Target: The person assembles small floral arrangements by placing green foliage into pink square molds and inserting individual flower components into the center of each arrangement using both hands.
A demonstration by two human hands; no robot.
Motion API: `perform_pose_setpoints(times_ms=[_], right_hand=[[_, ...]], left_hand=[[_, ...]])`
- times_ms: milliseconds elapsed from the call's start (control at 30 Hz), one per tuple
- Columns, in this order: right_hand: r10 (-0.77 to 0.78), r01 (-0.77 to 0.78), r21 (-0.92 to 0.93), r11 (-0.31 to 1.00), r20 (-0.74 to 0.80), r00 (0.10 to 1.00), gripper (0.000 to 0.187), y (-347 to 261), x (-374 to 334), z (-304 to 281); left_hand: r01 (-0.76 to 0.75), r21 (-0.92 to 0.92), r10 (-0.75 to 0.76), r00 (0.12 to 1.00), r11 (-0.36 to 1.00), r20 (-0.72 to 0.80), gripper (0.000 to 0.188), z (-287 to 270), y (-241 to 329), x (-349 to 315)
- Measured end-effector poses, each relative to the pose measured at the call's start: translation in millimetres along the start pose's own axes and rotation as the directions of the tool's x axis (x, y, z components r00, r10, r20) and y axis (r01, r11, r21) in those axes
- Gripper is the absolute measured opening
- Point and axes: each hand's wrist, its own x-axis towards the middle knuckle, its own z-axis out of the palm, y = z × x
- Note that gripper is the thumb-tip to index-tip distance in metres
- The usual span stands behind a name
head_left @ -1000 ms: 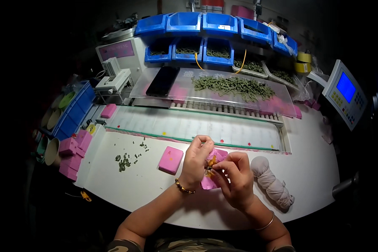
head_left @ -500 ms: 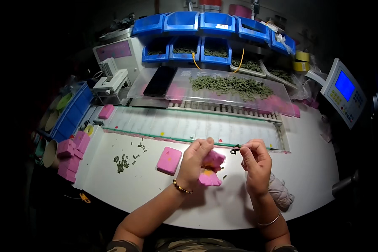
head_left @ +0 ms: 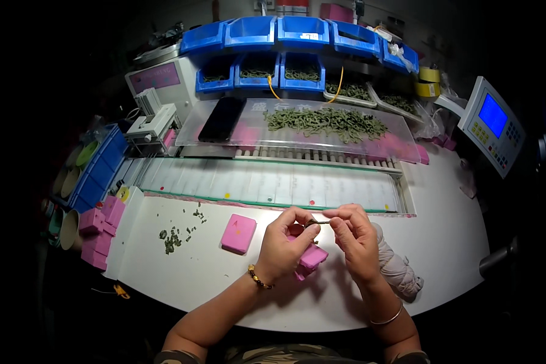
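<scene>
My left hand is closed around a pink, soft-looking block, perhaps a rubber mould, which shows below its thumb. Its thumb and forefinger also pinch one end of a thin, dark green piece. From the other side my right hand grips that piece between thumb and fingers, so it spans the small gap between both hands. To the left of my left hand a second pink block lies flat on the white table. Scattered dark green bits lie farther left.
A greyish cloth bundle lies beside my right wrist. Beyond the hands runs a glass-edged panel; a clear shelf with a phone and many green pieces is above. Blue bins stand behind, a control screen right, stacked pink blocks left.
My hands have come together, and the small dark piece has moved left to my left fingertips. The pink block, earlier spread apart in my left hand, now looks turned and more closed.
</scene>
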Motion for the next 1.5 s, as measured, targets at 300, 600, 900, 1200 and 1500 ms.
perform_pose_setpoints(times_ms=[300,600,900,1200,1500], right_hand=[[-0.398,0.342,-0.589,0.732,0.038,0.917,0.016,-6.9,-0.1,4.0],[-0.275,0.237,-0.577,0.782,0.023,0.961,0.003,-8.6,-4.0,6.3],[0.241,-0.243,0.029,0.97,0.074,0.968,0.037,5.0,1.6,-13.9],[0.182,-0.234,0.227,0.945,0.227,0.957,0.016,2.4,2.7,-11.3],[0.069,-0.077,0.156,0.985,0.055,0.996,0.008,4.5,4.4,-14.0]], left_hand=[[-0.064,0.102,0.069,0.997,0.993,-0.046,0.009,-2.1,4.3,-0.9],[-0.449,0.408,0.458,0.885,0.795,0.082,0.012,2.4,2.0,-3.5],[-0.527,0.475,0.55,0.829,0.705,0.103,0.02,0.9,6.2,-1.2],[-0.569,0.463,0.564,0.809,0.68,0.165,0.027,-1.9,7.2,-1.0],[-0.317,0.391,0.337,0.941,0.864,0.017,0.042,1.5,3.1,-1.1]])
